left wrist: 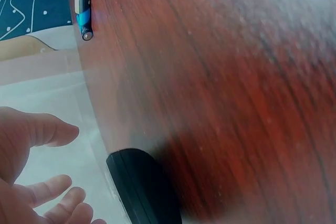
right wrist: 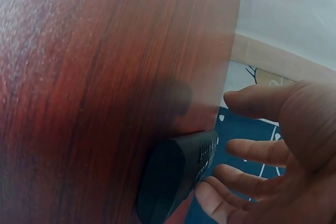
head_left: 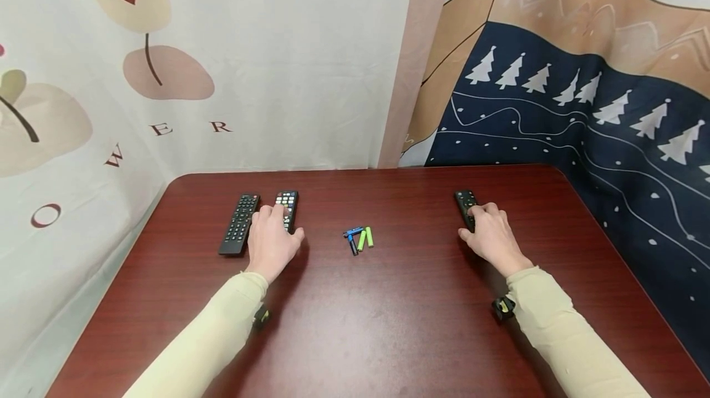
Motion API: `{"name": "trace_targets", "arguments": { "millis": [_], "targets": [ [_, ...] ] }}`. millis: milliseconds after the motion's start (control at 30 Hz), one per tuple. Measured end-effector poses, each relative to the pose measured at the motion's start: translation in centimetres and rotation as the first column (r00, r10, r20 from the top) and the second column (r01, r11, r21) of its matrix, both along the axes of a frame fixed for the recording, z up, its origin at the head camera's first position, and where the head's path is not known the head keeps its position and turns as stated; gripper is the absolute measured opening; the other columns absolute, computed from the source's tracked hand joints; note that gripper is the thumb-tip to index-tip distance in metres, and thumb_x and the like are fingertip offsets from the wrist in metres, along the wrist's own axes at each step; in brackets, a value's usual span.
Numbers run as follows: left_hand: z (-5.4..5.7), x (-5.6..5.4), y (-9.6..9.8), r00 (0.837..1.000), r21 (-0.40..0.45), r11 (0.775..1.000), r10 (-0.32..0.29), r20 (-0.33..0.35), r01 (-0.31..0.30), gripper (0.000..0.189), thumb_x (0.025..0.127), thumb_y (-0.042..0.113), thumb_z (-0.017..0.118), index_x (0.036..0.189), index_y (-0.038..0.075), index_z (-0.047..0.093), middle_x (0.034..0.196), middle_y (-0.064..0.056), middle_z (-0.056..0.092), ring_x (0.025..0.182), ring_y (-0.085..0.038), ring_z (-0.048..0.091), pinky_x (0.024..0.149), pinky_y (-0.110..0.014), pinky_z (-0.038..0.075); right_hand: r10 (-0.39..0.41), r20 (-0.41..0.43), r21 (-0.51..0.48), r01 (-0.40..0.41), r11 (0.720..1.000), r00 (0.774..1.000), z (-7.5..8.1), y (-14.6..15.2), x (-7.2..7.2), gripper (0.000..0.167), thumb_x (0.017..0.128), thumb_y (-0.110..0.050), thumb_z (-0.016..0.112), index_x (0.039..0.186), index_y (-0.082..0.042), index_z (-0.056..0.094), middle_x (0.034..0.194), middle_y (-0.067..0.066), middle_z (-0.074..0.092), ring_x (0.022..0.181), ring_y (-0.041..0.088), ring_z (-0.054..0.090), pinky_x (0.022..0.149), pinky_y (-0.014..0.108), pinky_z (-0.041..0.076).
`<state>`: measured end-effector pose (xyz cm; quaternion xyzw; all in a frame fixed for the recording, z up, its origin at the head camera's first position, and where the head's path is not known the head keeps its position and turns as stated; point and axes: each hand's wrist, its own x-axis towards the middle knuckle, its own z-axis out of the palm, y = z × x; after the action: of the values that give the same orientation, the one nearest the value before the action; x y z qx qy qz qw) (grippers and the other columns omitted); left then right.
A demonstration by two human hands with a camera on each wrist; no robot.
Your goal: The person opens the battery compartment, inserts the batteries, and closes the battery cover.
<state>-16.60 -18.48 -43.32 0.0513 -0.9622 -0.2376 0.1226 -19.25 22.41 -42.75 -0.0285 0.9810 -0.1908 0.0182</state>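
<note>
Two black remote controls lie side by side at the left: a longer one [head_left: 240, 225] and a second one [head_left: 288, 199] with light buttons. Above the gap between them is my left hand [head_left: 272, 243], thumb spread from the fingers, holding nothing. In the left wrist view its thumb and fingers stand apart from the end of a remote [left wrist: 142, 187]. My right hand [head_left: 490, 235] reaches over a third black remote [head_left: 465, 202], partly hiding its near end. The right wrist view shows parted, slightly bent fingers [right wrist: 257, 153], the lowest right beside that remote [right wrist: 176, 169].
Several small batteries [head_left: 362, 239], blue-black and green, lie grouped mid-table between the hands. The reddish-brown table [head_left: 388, 318] meets a pale curtain [head_left: 288, 65] behind and at the left, and a dark blue tree-patterned cloth [head_left: 554, 121] at the right.
</note>
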Motion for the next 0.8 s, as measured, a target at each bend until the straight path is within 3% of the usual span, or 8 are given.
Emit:
{"name": "trace_targets", "arguments": {
  "millis": [267, 433, 800],
  "targets": [
    [-0.1, 0.1, 0.6, 0.999, 0.01, 1.0, -0.005, -0.036, 0.005, 0.038, 0.081, 0.016, 0.077, 0.112, -0.002, 0.066, 0.114, -0.024, 0.06, 0.105, -0.044, 0.052, 0.086, -0.054, 0.047, -0.012, 0.028, 0.033, 0.011, 0.999, 1.0, -0.1, 0.1, -0.1, 0.057, 0.094, -0.016, 0.071, 0.139, 0.012, 0.051, 0.134, 0.04, 0.045, 0.11, 0.051, 0.044, 0.088, 0.058, 0.049],
    [-0.2, 0.3, 0.9, 1.0, 0.016, 1.0, -0.018, -0.025, 0.019, 0.037, 0.083, 0.016, 0.077, 0.113, -0.002, 0.066, 0.114, -0.023, 0.06, 0.107, -0.042, 0.052, 0.087, -0.054, 0.048, -0.019, 0.053, 0.071, 0.016, 0.997, 0.998, -0.3, 0.0, -0.4, 0.06, 0.094, -0.016, 0.071, 0.14, 0.014, 0.047, 0.131, 0.041, 0.045, 0.106, 0.05, 0.044, 0.085, 0.057, 0.05],
    [0.1, 0.8, 1.8, 0.999, 0.021, 0.999, -0.043, -0.028, 0.044, 0.036, 0.084, 0.017, 0.078, 0.113, -0.001, 0.066, 0.11, -0.02, 0.06, 0.103, -0.039, 0.051, 0.082, -0.052, 0.049, -0.012, 0.028, 0.096, 0.009, 0.995, 1.0, -0.2, 0.1, -0.6, 0.059, 0.091, -0.01, 0.073, 0.135, 0.019, 0.047, 0.122, 0.043, 0.047, 0.103, 0.054, 0.05, 0.083, 0.061, 0.053]
  ]
}}
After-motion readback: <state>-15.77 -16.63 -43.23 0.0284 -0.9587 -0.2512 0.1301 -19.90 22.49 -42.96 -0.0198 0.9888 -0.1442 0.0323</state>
